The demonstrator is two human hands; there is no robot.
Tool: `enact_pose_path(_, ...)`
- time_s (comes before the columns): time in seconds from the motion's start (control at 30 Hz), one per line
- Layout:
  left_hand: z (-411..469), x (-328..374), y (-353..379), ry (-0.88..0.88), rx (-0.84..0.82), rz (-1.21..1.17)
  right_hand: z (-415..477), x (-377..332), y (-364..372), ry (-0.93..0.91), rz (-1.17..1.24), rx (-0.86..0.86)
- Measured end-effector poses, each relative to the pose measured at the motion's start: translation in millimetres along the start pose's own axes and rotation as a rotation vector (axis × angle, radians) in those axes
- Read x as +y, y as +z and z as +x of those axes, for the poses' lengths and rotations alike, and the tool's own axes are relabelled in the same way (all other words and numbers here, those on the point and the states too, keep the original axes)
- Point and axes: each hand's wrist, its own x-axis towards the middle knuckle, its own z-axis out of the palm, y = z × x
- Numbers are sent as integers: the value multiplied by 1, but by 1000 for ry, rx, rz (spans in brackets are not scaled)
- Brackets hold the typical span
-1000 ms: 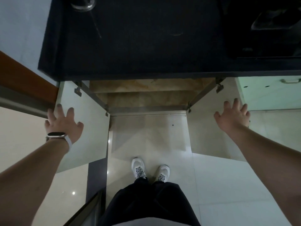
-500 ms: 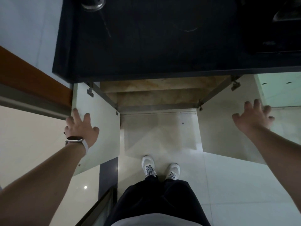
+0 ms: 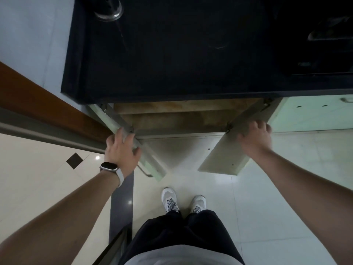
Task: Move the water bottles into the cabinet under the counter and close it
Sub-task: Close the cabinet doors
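Observation:
The cabinet (image 3: pixel 172 119) under the black counter (image 3: pixel 172 54) stands open, and what shows of its brown inside holds no bottles. Both pale green doors are half swung in. My left hand (image 3: pixel 122 150) holds the top edge of the left door (image 3: pixel 152 165), thumb on the inner side and fingers on the outer. My right hand (image 3: pixel 256 138) is blurred by motion on the outer side of the right door (image 3: pixel 223 157), its fingers bent over the top edge. No water bottle is in view.
A round glass object (image 3: pixel 108 9) stands at the counter's far left corner. A dark recess (image 3: pixel 324 35) fills its right end. A shut green cabinet door (image 3: pixel 309 115) adjoins on the right and a brown wooden frame (image 3: pixel 38 98) on the left. My shoes (image 3: pixel 170 199) stand on the tiled floor.
Both doors have swung inward from wide open to about half shut. My hands have moved in with them, from lying flat on the door faces to holding their top edges.

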Motion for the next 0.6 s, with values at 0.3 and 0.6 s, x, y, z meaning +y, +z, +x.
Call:
enact_pose_path(0.3, -10, -3, 15, 474, -78, 252, -28, -23, 13, -513, -245, -195)
enact_pose_path(0.6, 26, 41, 8, 546, 100, 279, -10, -24, 13, -855, -395, -273)
